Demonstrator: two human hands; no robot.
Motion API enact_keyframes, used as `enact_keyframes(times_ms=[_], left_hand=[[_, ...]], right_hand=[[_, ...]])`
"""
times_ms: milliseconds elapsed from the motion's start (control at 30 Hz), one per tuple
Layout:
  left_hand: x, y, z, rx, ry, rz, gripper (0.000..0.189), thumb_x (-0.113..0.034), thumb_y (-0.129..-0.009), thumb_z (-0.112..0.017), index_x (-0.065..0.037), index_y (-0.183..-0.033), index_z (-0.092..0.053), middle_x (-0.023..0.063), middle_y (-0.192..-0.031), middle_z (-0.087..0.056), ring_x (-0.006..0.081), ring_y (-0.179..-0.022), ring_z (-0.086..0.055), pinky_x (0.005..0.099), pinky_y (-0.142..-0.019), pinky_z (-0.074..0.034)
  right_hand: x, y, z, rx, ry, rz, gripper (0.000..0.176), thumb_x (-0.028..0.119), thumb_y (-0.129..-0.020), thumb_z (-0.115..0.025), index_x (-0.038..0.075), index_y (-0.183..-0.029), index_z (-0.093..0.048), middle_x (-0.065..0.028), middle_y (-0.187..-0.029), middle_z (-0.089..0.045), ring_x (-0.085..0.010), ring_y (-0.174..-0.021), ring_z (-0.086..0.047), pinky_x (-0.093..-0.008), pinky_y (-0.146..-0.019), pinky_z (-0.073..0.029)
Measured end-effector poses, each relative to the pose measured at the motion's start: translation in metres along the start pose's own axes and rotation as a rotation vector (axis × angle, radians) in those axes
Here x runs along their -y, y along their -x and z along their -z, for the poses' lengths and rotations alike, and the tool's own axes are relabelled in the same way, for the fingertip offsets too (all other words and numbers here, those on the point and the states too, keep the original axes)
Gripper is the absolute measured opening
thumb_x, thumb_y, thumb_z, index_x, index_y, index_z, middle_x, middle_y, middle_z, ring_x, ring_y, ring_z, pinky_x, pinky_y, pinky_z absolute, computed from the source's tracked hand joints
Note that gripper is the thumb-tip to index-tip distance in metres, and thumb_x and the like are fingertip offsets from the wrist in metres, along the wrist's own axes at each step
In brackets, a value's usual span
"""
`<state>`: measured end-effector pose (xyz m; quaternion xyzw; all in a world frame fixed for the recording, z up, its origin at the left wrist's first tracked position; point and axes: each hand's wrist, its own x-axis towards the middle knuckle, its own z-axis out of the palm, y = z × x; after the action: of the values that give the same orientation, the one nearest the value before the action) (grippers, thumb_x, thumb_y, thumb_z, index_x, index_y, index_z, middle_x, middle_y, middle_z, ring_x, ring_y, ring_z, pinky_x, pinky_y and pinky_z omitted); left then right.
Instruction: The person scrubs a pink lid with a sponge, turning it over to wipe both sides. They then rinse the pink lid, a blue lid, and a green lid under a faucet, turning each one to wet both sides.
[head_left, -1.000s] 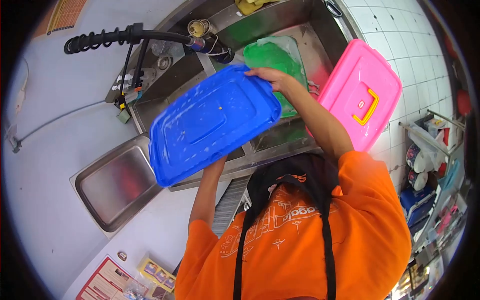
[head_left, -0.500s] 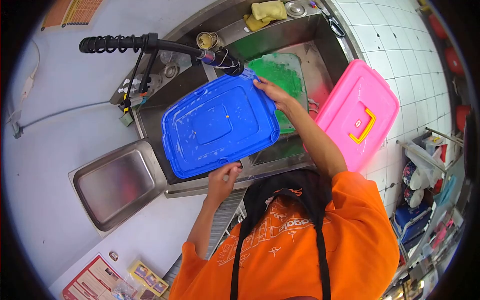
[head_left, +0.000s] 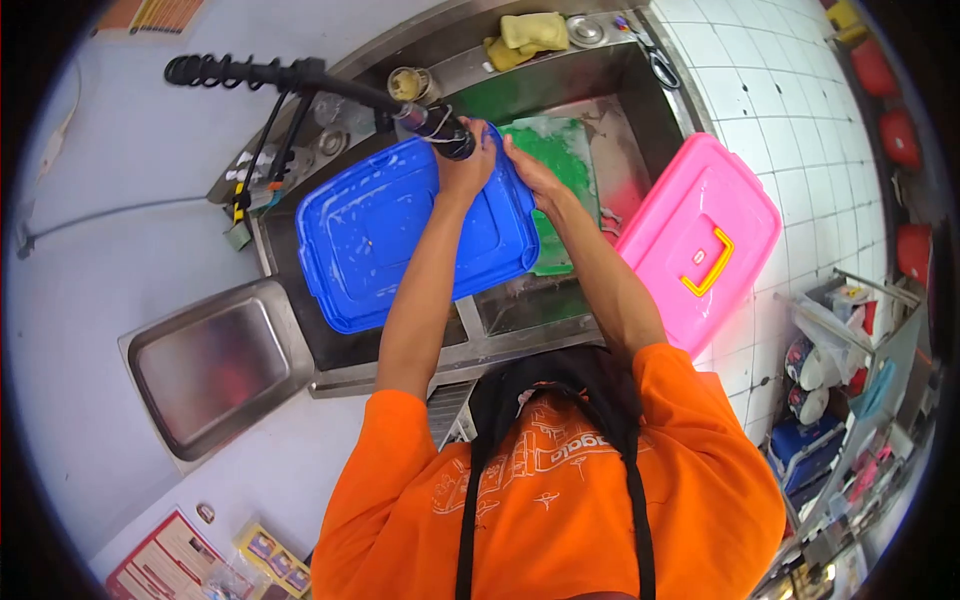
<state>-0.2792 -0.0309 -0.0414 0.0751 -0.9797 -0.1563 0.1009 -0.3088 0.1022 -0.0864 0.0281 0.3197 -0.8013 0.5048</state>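
Observation:
A wet blue lid [head_left: 375, 240] with whitish streaks is tilted over the sink. My right hand [head_left: 535, 178] grips its far right edge. Across the lid reaches my left hand [head_left: 466, 170], at the far corner beside the black spray head [head_left: 455, 138], which partly hides its fingers; whether they hold anything is unclear. Under the lid's right side, a green board [head_left: 560, 165] with whitish foam lies in the sink basin [head_left: 635, 140]. To the right, a pink lid [head_left: 670, 260] with a yellow handle leans on the sink's edge.
Yellow cloths [head_left: 525, 38], a round metal lid [head_left: 586, 32] and scissors [head_left: 660, 68] lie along the sink's back ledge. A black hose [head_left: 240, 74] arches over the left side. Left of the sink is a metal basin [head_left: 215, 360]. Bottles [head_left: 262, 165] stand behind.
My left hand has moved from the lid's near edge up to its far corner. The blue lid has shifted slightly left in view, and my right hand remains at its far right edge.

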Motion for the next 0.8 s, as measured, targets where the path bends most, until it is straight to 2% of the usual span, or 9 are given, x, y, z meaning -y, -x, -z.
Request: enact_keyframes(times_ms=[67,100,200,233,333,367,567,633,800], left_hand=[[-0.016,0.005,-0.008,-0.201,0.067,-0.08,0.036,-0.017,-0.081,-0.065,-0.007,-0.115,-0.059,0.0189,-0.12,-0.054,0.039,-0.111,-0.052,0.0487,-0.092,-0.044],[-0.019,0.008,-0.007,-0.167,0.096,-0.1,0.045,-0.016,-0.083,-0.062,-0.009,-0.127,-0.054,0.0207,-0.137,-0.043,0.0419,-0.122,-0.047,0.0504,-0.098,-0.041],[-0.04,0.026,-0.006,-0.13,-0.1,-0.116,0.056,-0.016,-0.086,-0.058,-0.01,-0.14,-0.044,0.0197,-0.146,-0.038,0.0424,-0.134,-0.037,0.0566,-0.103,-0.035],[-0.047,0.038,-0.008,-0.027,-0.058,-0.048,0.063,-0.017,-0.088,-0.054,-0.009,-0.147,-0.034,0.0159,-0.154,-0.029,0.0424,-0.141,-0.026,0.0633,-0.108,-0.024],[-0.067,0.079,-0.005,0.036,-0.049,-0.073,0.064,-0.016,-0.09,-0.052,-0.006,-0.149,-0.031,0.0129,-0.156,-0.028,0.0418,-0.143,-0.023,0.0646,-0.111,-0.017],[-0.074,0.092,-0.002,0.036,-0.047,-0.071,0.064,-0.016,-0.09,-0.052,-0.006,-0.149,-0.031,0.0129,-0.156,-0.028,0.0418,-0.143,-0.023,0.0646,-0.111,-0.017],[-0.082,0.146,0.011,0.223,0.128,-0.094,0.048,-0.021,-0.092,-0.054,-0.014,-0.139,-0.05,0.01,-0.153,-0.035,0.0405,-0.143,-0.024,0.0612,-0.112,-0.015],[-0.082,0.154,0.011,0.124,0.252,-0.103,0.036,-0.021,-0.088,-0.059,-0.016,-0.124,-0.062,0.007,-0.143,-0.048,0.0373,-0.135,-0.037,0.059,-0.11,-0.022],[-0.068,0.129,0.028,0.036,0.207,-0.109,0.025,-0.024,-0.086,-0.065,-0.016,-0.109,-0.065,0.0025,-0.122,-0.06,0.0311,-0.121,-0.048,0.0561,-0.106,-0.028]], right_hand=[[0.021,0.008,-0.005,-0.049,0.02,-0.003,0.064,0.053,-0.099,-0.042,0.006,-0.143,-0.04,-0.0113,-0.131,-0.056,-0.0202,-0.108,-0.061,-0.0354,-0.091,-0.054],[0.021,0.009,-0.001,-0.076,0.045,-0.029,0.065,0.054,-0.098,-0.043,0.006,-0.143,-0.04,-0.0111,-0.134,-0.054,-0.0205,-0.113,-0.059,-0.0352,-0.093,-0.052],[0.022,-0.004,0.007,-0.057,0.189,0.145,0.066,0.055,-0.097,-0.046,0.005,-0.14,-0.043,-0.0123,-0.132,-0.055,-0.0192,-0.119,-0.055,-0.0338,-0.097,-0.049],[0.023,-0.009,0.009,-0.043,0.163,0.156,0.066,0.054,-0.096,-0.049,0.005,-0.14,-0.043,-0.0106,-0.13,-0.056,-0.0174,-0.118,-0.054,-0.0311,-0.099,-0.046],[0.035,-0.006,0.008,-0.135,0.191,0.076,0.065,0.051,-0.097,-0.051,0.006,-0.143,-0.041,-0.0099,-0.135,-0.052,-0.017,-0.121,-0.049,-0.0318,-0.103,-0.042],[0.036,-0.013,0.015,-0.144,0.225,0.104,0.062,0.05,-0.097,-0.052,0.006,-0.14,-0.045,-0.0086,-0.13,-0.056,-0.0157,-0.116,-0.053,-0.0326,-0.099,-0.046],[0.057,-0.001,0.009,-0.056,0.252,0.076,0.056,0.049,-0.096,-0.055,0.007,-0.133,-0.051,-0.0048,-0.119,-0.062,-0.0126,-0.103,-0.059,-0.0307,-0.089,-0.05],[0.054,-0.001,0.003,-0.081,0.28,0.091,0.055,0.048,-0.096,-0.055,0.007,-0.132,-0.052,-0.0045,-0.117,-0.062,-0.0126,-0.101,-0.059,-0.0305,-0.087,-0.051],[0.031,-0.018,-0.002,-0.066,0.304,0.04,0.049,0.045,-0.098,-0.054,0.006,-0.128,-0.054,-0.0031,-0.111,-0.064,-0.0123,-0.094,-0.061,-0.0291,-0.082,-0.052]])
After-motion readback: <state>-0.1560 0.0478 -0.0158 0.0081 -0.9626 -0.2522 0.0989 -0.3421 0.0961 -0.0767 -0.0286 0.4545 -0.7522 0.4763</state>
